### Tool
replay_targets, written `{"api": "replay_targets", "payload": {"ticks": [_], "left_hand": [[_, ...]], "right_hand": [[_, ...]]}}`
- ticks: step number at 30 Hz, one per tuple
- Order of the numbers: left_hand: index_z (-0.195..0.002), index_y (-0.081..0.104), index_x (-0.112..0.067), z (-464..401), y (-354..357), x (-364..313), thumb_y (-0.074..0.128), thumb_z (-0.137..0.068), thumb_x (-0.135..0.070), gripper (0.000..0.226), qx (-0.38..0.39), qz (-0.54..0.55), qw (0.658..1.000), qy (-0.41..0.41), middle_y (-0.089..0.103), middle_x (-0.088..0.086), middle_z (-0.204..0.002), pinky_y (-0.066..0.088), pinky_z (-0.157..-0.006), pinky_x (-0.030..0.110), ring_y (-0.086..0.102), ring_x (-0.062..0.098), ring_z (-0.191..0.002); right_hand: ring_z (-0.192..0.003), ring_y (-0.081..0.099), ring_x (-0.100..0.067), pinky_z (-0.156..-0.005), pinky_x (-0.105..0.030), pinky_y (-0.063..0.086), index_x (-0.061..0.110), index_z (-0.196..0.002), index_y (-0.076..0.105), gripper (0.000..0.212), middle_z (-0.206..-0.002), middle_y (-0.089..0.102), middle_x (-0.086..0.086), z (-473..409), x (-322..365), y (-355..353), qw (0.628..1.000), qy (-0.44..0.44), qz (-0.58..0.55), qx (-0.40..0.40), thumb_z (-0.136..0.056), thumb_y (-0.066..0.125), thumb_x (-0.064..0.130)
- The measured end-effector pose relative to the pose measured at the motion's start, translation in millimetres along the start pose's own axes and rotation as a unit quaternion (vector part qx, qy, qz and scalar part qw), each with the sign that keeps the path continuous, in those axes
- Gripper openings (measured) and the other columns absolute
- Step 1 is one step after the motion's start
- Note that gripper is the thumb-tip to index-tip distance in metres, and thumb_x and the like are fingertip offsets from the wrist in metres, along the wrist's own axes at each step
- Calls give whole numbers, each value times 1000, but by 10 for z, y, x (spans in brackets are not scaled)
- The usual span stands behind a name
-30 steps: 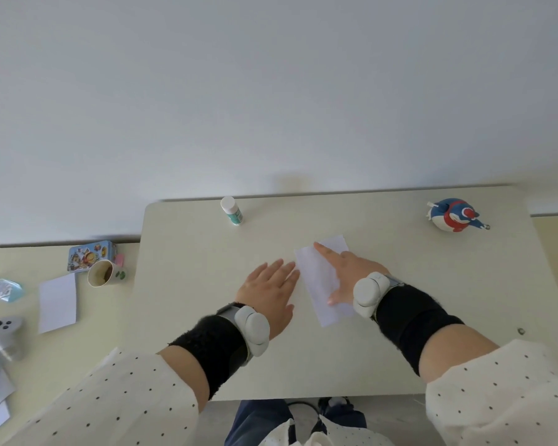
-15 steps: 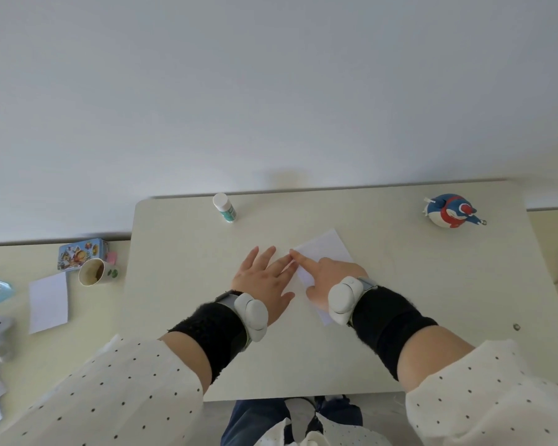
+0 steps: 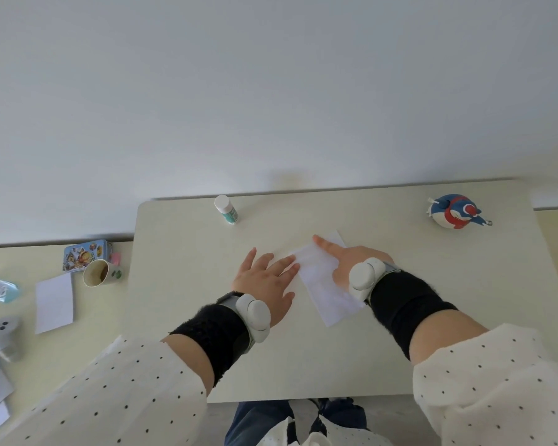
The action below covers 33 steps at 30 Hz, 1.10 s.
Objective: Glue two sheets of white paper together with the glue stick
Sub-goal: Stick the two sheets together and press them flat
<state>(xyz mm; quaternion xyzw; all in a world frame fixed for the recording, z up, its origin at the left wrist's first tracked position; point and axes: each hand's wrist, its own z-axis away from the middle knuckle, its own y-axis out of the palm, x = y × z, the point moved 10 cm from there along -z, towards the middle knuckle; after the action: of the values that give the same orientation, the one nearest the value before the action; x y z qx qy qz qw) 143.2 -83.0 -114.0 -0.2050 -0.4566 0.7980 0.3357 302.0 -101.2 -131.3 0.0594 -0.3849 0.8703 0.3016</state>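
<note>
A pale cream table (image 3: pixel 400 349) stands against a plain white wall (image 3: pixel 271 91), a lower yellowish desk (image 3: pixel 45 365) adjoining it.

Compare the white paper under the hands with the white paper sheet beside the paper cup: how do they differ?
The white paper under the hands lies tilted on the pale centre table, touched by the left hand and pressed by the right hand. The white paper sheet beside the paper cup lies untouched on the side desk. Both lie flat.
</note>
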Motion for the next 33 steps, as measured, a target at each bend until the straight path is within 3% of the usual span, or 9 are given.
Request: {"api": "replay_targets", "payload": {"ticks": [2,4,6,12,17,21,24,28,33], "left_hand": [[-150,7,-37,4,7,-5,27,-96,-52,60,1,1,1000,0,7,-19,-158,-13,-114,45,9,22,-144],[-151,6,-37,10,5,-9,26,-96,-52,60,0,0,1000,0,6,-18,-158,-12,-114,45,9,22,-144],[-151,6,-36,11,-5,-7,26,-96,-52,60,-2,2,1000,0,5,-18,-158,-12,-115,45,9,22,-144],[-151,5,-32,41,-18,-50,24,-95,-55,64,-6,2,1000,1,6,-15,-159,-15,-114,45,6,23,-145],[-152,9,-20,124,10,-179,23,-92,-60,73,-16,-12,1000,2,15,-4,-158,-20,-113,46,0,26,-146],[-151,12,-13,227,57,-356,29,-92,-60,77,-20,1,1000,11,28,4,-145,-21,-113,42,14,27,-139],[-149,19,-12,264,30,-405,33,-92,-58,75,-34,28,999,13,30,3,-142,-17,-113,38,16,25,-137],[-150,18,-19,294,77,-377,28,-95,-56,68,-17,16,999,22,9,5,-158,-15,-114,39,-6,24,-146],[-149,3,-43,310,184,-218,22,-97,-56,57,7,-7,1000,10,-14,9,-159,-17,-113,44,-14,30,-145]], "right_hand": [[-82,58,-20,-72,-25,38,75,-124,14,65,-78,52,11,31,-95,-90,1000,13,21,-7,-88,43,29],[-79,56,-18,-70,-25,37,70,-131,-3,79,-85,58,8,35,-191,-146,998,26,56,-8,-85,45,27],[-76,55,-18,-70,-27,37,66,-135,-6,81,-89,60,4,22,-262,-178,997,37,65,-2,-85,44,26],[-64,50,-14,-66,-28,37,63,-137,-6,81,-75,51,7,40,-249,-187,995,65,73,-3,-83,39,22],[-60,54,-16,-52,-27,35,52,-142,-11,73,-68,57,1,121,-213,-96,996,74,32,-49,-88,35,39],[-69,57,-18,-61,-30,42,44,-145,-14,79,-82,58,4,184,-88,99,996,38,51,-58,-87,36,64],[-84,58,-21,-67,-30,44,46,-143,-17,95,-114,55,1,184,-37,250,997,31,61,-40,-78,46,72],[-100,58,-26,-79,-35,48,46,-144,-14,92,-134,45,-1,125,-17,229,999,18,36,-36,-81,52,64],[-89,55,-22,-71,-32,44,51,-144,-3,72,-123,49,-2,86,69,212,997,-21,71,-38,-88,42,60]]}}
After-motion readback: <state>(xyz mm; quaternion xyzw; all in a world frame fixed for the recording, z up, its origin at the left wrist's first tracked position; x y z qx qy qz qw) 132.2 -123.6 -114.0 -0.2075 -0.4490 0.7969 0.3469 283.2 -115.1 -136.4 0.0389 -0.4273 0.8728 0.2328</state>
